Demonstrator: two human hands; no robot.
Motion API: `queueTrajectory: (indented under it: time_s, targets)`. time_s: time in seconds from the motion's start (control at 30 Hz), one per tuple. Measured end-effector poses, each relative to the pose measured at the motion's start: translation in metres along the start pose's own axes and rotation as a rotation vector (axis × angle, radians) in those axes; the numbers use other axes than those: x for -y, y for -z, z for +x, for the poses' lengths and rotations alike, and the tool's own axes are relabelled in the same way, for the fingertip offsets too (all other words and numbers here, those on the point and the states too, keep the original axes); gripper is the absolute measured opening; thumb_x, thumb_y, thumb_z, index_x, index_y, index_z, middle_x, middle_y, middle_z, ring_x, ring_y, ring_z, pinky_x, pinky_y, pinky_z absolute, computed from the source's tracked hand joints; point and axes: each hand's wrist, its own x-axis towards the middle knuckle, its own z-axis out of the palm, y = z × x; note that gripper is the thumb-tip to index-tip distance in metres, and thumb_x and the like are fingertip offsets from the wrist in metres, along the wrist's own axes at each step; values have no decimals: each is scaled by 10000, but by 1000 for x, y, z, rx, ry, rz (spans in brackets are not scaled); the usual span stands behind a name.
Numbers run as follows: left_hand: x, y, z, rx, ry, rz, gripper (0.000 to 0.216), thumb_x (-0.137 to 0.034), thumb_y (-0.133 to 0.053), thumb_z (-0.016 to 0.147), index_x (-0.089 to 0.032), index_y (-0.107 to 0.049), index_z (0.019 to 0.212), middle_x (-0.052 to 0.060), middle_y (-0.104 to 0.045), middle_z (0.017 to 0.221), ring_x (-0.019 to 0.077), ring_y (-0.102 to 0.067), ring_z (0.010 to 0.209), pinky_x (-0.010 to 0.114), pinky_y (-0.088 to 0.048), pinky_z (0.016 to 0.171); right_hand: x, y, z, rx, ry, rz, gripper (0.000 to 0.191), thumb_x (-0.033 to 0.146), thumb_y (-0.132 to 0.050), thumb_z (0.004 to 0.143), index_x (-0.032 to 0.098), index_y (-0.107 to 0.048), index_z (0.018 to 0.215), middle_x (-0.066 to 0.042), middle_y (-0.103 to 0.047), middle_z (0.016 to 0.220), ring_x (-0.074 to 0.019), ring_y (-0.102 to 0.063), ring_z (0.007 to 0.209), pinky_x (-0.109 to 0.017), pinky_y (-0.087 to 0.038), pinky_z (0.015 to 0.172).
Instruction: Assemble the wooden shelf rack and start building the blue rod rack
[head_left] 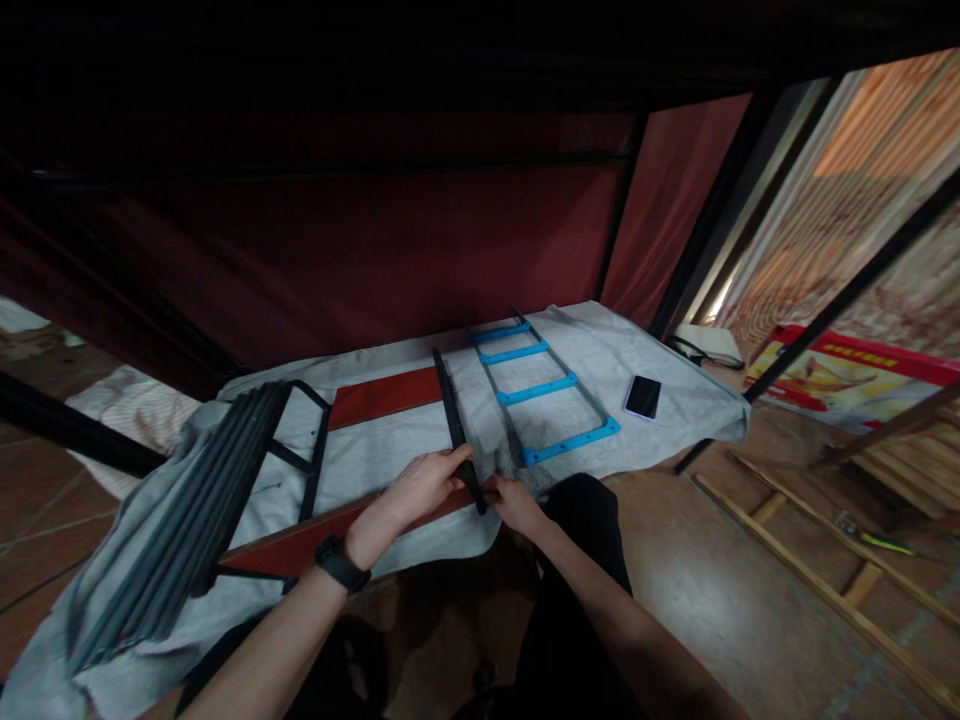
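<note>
My left hand [429,487], with a dark watch on its wrist, is closed around the near end of a black metal bar [452,410]. Just outside that bar, my right hand [514,503] has its fingers pinched together against its near end; what they hold is hidden or too small to name. Two reddish-brown boards run left from the bar: a far board [386,397] and a near board [289,542], the latter partly under my left arm. Their left ends meet a black metal frame [311,465]. To the right of my hands lies a ladder-like frame with blue crosspieces [540,394].
A grey cloth [577,335] covers the low surface. Several dark grey tubes [195,500] lie bundled at left. A phone [643,397] rests at right. On the floor are a wooden ladder-like frame [806,550], a green-yellow handled tool [885,543] and a red box [855,375].
</note>
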Motion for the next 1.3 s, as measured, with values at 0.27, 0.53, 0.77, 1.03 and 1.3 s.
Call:
queueTrajectory:
  time_s: [0.27, 0.53, 0.77, 1.03, 1.3]
  targets:
    - [4, -3, 1, -2, 1, -75, 281, -101, -528, 823, -251, -592, 1053, 22, -694, 886, 187, -673, 833, 251, -447, 718, -3, -23, 0, -126, -231, 589, 76, 162, -575, 864, 187, -630, 818, 25, -627, 639, -148, -621, 591, -264, -537, 604]
    - [10, -2, 5, 15, -27, -157, 237, -122, -546, 811, -239, -604, 1009, 4, -686, 884, 167, -655, 810, 241, -456, 727, -1, -29, -3, -144, -154, -1, 184, 215, -480, 987, 167, -640, 912, -128, -716, 896, -236, -703, 910, -327, -506, 838]
    - [10, -3, 5, 17, 1, -149, 261, -111, -545, 804, -250, -612, 1015, -6, -693, 885, 161, -651, 796, 225, -444, 685, 3, -48, -2, -227, -318, 534, 167, 274, -432, 995, 204, -563, 918, -54, -673, 890, -174, -676, 736, -263, -535, 612]
    - [11, -2, 6, 6, -12, -179, 257, -144, -572, 821, -250, -641, 1044, 1, -711, 931, 167, -668, 835, 227, -464, 709, 5, -43, -5, -210, -335, 338, 251, 357, -448, 1001, 216, -601, 861, -31, -625, 709, -175, -620, 621, -280, -502, 610]
    - [12, -6, 6, -6, -16, -173, 288, -125, -552, 813, -260, -646, 1050, 1, -716, 965, 173, -672, 846, 236, -457, 719, 5, -43, -6, -222, -293, 369, 172, 209, -440, 975, 199, -587, 887, -8, -613, 664, -161, -605, 585, -268, -509, 605]
